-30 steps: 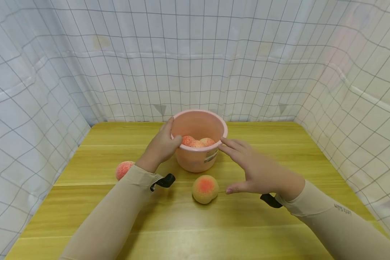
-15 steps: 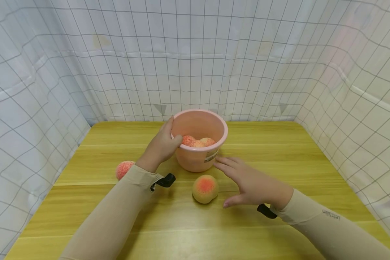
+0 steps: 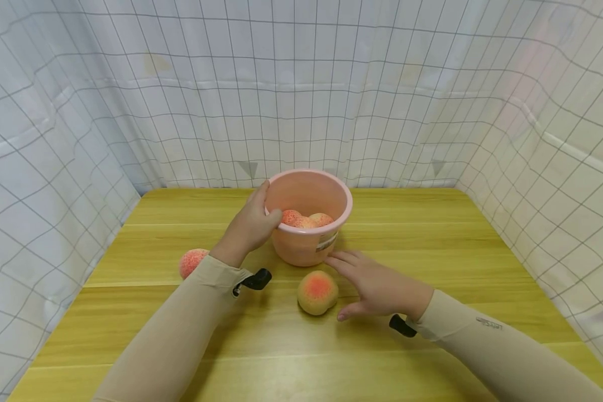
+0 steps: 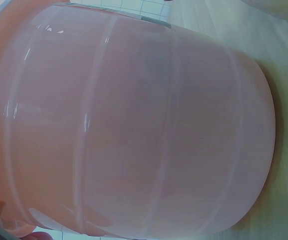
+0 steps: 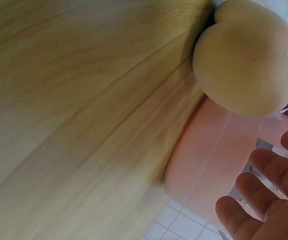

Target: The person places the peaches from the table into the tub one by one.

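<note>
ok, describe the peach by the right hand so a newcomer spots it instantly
On the wood-grain table stands a pink bucket. Just on its near side, beside the right hand, sits the peach. It's yellowish with one red blush on top, whereas the other peaches look red-speckled.

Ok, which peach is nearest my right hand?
The yellow peach in front of the bucket; three peaches show farther off inside, and a pink peach lies by your left sleeve.
</note>
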Demonstrator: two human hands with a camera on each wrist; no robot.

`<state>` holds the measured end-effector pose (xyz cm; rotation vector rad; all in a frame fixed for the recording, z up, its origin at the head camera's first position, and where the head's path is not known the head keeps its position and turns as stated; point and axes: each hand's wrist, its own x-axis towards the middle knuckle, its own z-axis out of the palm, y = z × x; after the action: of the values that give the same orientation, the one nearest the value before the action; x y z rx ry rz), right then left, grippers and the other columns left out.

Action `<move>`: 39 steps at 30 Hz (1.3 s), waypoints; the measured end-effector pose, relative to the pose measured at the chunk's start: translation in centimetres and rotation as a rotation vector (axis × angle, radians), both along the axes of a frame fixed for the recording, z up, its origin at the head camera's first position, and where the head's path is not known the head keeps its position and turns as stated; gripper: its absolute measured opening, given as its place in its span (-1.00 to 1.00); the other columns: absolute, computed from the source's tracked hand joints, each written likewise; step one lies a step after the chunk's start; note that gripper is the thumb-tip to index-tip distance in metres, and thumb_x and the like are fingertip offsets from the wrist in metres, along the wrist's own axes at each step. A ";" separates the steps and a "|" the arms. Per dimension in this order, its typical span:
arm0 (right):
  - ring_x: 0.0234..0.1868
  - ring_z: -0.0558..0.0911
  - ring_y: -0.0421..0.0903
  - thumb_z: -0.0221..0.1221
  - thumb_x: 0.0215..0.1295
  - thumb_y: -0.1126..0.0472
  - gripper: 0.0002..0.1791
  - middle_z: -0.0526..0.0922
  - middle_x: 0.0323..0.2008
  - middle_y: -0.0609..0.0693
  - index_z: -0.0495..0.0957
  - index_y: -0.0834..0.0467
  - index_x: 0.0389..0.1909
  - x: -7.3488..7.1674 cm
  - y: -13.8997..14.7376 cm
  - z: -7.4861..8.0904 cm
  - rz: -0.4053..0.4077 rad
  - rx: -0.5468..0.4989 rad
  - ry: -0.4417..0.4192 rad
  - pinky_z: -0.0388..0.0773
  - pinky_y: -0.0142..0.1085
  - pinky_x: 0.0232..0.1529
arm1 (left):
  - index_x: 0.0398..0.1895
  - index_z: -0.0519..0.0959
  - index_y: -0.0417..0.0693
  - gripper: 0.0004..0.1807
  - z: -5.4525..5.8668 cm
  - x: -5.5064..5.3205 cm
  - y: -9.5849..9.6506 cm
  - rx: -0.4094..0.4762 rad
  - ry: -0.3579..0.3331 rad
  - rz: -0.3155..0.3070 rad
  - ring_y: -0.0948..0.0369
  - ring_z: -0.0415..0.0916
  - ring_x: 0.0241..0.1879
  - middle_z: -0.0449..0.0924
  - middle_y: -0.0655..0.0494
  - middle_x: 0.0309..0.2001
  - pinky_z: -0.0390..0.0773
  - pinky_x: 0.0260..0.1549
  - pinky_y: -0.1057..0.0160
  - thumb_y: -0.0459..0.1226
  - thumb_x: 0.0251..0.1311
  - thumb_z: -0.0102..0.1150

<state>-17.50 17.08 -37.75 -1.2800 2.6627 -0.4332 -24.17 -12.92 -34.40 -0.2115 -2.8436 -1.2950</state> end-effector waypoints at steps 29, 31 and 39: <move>0.56 0.31 0.12 0.53 0.10 -0.20 0.20 0.31 0.56 0.12 0.15 0.19 0.64 -0.7 -1.6 -1.1 0.076 0.002 0.024 0.31 0.06 0.56 | 0.76 -0.20 0.05 -0.03 0.1 0.2 0.1 -0.005 -0.004 0.004 -0.09 0.15 0.60 -0.12 0.00 0.73 0.29 0.50 -0.25 -0.03 0.33 -0.11; 0.58 0.29 0.14 0.53 0.10 -0.20 0.21 0.30 0.57 0.13 0.14 0.19 0.64 -0.7 -1.7 -1.1 0.073 0.004 0.012 0.28 0.07 0.57 | 0.76 -0.21 0.05 -0.04 0.2 0.2 0.1 -0.002 -0.004 0.003 -0.09 0.15 0.59 -0.13 0.00 0.73 0.30 0.49 -0.25 -0.03 0.33 -0.10; 0.59 0.27 0.20 0.52 0.10 -0.20 0.22 0.30 0.57 0.13 0.12 0.20 0.65 -0.8 -2.1 -1.0 0.074 0.006 -0.024 0.25 0.10 0.58 | 0.76 -0.21 0.07 -0.03 0.2 0.2 0.1 0.002 -0.011 0.003 -0.09 0.15 0.59 -0.14 0.01 0.73 0.32 0.48 -0.25 -0.03 0.33 -0.10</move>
<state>-18.34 15.01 -38.79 -1.3576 2.5853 -0.4274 -23.94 -12.81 -34.22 -0.2013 -2.8506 -1.3024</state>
